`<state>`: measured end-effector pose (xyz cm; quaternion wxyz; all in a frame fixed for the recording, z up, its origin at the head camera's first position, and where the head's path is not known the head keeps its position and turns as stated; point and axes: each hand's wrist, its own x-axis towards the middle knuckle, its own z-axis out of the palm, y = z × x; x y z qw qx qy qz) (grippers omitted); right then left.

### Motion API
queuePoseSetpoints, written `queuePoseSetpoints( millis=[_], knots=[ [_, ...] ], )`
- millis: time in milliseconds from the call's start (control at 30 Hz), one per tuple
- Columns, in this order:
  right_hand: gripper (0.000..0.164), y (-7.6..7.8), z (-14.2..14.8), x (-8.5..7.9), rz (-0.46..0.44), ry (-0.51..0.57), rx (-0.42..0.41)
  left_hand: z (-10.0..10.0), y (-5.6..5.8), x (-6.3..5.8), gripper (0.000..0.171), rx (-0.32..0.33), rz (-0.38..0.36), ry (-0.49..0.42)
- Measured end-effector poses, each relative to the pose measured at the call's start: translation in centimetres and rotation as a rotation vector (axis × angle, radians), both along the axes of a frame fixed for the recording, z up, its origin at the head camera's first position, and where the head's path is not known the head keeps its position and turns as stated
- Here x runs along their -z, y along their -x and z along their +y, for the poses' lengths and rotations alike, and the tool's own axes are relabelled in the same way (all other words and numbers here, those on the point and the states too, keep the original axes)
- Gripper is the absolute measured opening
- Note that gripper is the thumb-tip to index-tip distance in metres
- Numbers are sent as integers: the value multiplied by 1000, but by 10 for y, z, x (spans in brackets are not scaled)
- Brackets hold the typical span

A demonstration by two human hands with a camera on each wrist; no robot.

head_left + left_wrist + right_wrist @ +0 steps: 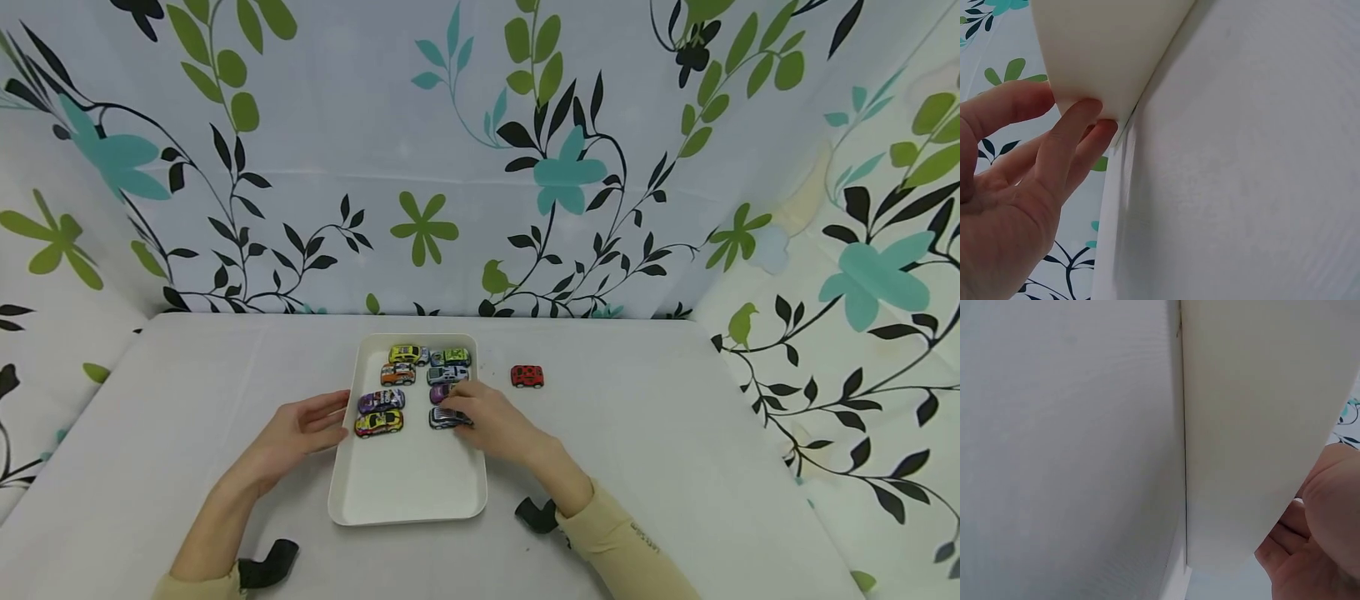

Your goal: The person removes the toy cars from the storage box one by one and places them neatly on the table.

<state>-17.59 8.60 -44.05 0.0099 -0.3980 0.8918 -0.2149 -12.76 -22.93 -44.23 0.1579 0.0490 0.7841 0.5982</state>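
Flowered cloth (pixel 337 125) backs the white table (pixel 637 417), where our nearer right hand (pixel 495 421) pinches the dark silver car (pixel 446 417) just left of its palm, long axis running sideways toward our left hand (pixel 303 425), whose loose fingers touch the white tray (pixel 408 492).

white tray (pixel 408 487), red car (pixel 527 376), orange car (pixel 398 374); wall cloth (pixel 337 125) leafed in green, teal, black.
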Motion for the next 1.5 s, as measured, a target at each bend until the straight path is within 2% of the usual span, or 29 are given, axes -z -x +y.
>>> queuePoseSetpoints(
  millis=[300, 767, 1200, 1500],
  knots=[
    [36, -1, -1, 1, -10, -14, 5, -1, 0, 2, 70, -1, -33, -6],
    [35, -1, 0, 3, -5, -8, -4, -2, 0, 5, 69, -8, -37, -39],
    [33, 1, 2, 4, 20, 39, -43, -2, 0, 7, 68, -23, -36, -41],
    [32, -4, 5, 3, 31, 77, -70, -1, 0, 8, 68, -32, -40, -35]
  ],
)
